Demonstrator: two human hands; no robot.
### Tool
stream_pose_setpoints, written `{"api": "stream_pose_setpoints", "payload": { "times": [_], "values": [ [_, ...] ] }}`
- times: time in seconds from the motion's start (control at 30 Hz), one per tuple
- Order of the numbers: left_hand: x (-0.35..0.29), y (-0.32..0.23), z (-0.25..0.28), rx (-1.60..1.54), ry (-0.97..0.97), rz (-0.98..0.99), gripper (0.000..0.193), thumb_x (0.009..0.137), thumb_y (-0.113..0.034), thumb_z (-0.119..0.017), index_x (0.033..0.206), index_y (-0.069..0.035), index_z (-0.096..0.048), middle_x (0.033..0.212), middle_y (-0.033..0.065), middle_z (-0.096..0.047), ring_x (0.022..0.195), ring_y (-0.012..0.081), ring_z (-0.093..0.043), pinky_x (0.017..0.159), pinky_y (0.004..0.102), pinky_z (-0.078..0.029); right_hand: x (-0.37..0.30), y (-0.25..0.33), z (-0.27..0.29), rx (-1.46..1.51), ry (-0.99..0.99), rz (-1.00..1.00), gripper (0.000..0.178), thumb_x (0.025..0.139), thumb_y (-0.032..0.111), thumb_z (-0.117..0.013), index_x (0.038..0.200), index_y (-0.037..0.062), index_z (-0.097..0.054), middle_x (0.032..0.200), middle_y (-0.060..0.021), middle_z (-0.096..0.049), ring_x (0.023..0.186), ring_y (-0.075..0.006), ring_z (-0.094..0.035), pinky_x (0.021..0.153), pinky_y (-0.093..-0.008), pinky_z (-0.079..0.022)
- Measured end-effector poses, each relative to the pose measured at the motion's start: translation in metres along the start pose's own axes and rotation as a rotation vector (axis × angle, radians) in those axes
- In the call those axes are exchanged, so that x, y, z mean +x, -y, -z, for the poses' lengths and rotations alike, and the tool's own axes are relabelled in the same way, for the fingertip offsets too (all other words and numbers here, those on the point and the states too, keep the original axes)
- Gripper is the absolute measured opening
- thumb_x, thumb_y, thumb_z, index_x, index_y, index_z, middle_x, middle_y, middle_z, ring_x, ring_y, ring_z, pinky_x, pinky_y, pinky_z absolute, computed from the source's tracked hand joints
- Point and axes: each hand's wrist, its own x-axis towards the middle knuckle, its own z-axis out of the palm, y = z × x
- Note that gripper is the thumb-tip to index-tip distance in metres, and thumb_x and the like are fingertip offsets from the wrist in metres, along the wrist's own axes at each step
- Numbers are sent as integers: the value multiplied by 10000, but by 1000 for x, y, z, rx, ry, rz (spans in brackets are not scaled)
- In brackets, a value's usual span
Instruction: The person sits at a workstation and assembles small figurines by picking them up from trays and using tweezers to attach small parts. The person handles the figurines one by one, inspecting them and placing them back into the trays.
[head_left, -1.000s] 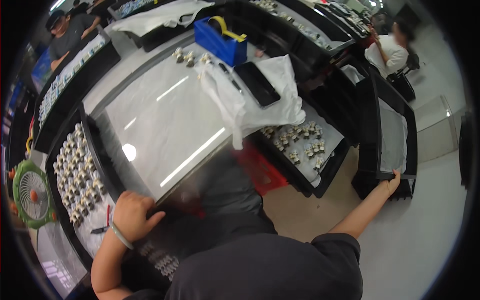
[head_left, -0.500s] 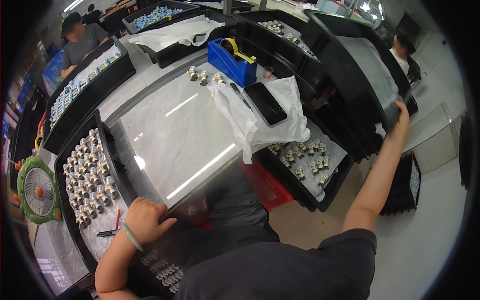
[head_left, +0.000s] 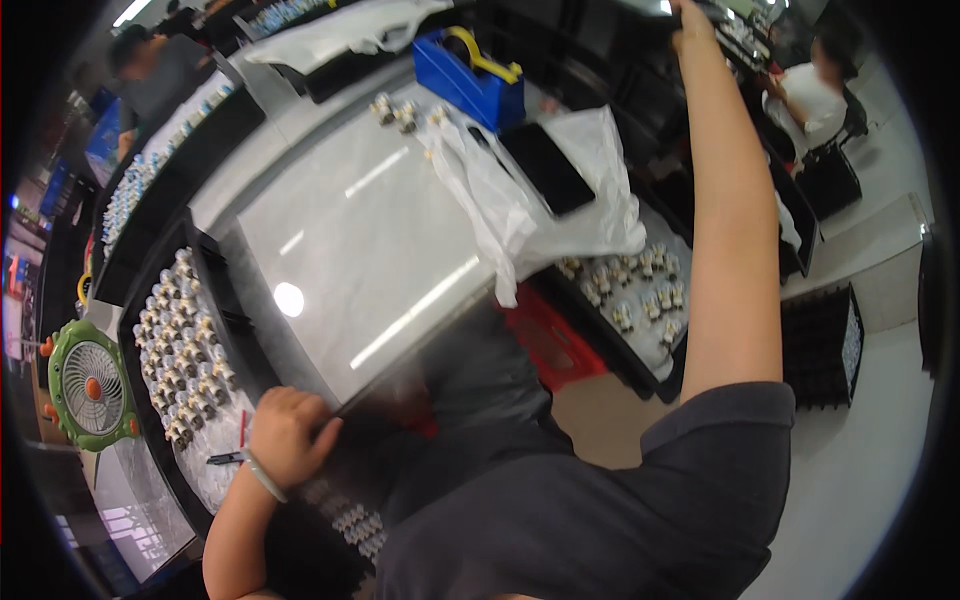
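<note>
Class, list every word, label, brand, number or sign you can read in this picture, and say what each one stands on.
No text can be read on anything in view.
Blue tape dispenser: no legible lettering.
Phone: dark screen, nothing readable.
Green fan: nothing legible.
Pale marks on the glossy surface at lower left: too blurred to tell writing from reflection.

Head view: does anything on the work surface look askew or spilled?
The white sheet looks untidy: it lies crumpled at the right of the work surface and hangs past its edge, with a phone lying aslant on top. I see no clear spill, but the view is slightly blurred.
</note>
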Motion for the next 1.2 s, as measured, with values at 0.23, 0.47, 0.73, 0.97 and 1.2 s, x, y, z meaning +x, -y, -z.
{"api": "stream_pose_setpoints", "payload": {
  "times": [0.23,0.47,0.73,0.97,1.2],
  "values": [
    [-24,-88,8,-451,-39,-127,142,667,-113,-617,806,-86,-623,766,68,-576,760,250,-567,849,430,-397,-79,-31,147,-129,323,520,244,816,178,-566,977,-5,-561,1018,-121,-602,951,-247,-583,829,-319,-467],
    [1,-75,-73,-843,54,77,171,816,-122,-536,945,-17,-577,874,139,-582,831,314,-553,747,396,-431,-209,-158,328,-550,-119,92,343,885,236,-475,1144,15,-507,1139,-132,-554,1080,-221,-513,930,-326,-385],
    [-80,-62,-206,-689,-255,954,213,809,-235,-545,846,-28,-582,788,157,-592,752,319,-576,670,389,-449,-382,-238,138,-185,999,-406,68,820,44,-466,832,6,-521,866,-96,-546,827,-168,-517,778,-293,-417],
    [-256,-100,-415,-1140,-928,1863,119,802,-157,-560,780,-40,-556,644,50,-562,589,125,-550,512,260,-448,-456,-234,47,-537,2211,-431,134,761,59,-564,873,-15,-571,870,-85,-590,803,-155,-557,748,-265,-427],
    [-335,-127,-596,-1291,-702,2293,218,795,-136,-543,914,38,-596,708,104,-597,621,178,-566,562,294,-457,-522,-298,-2,-941,2224,-366,136,851,128,-539,840,-4,-573,769,-46,-597,663,-93,-563,598,-216,-441]
  ]
}}
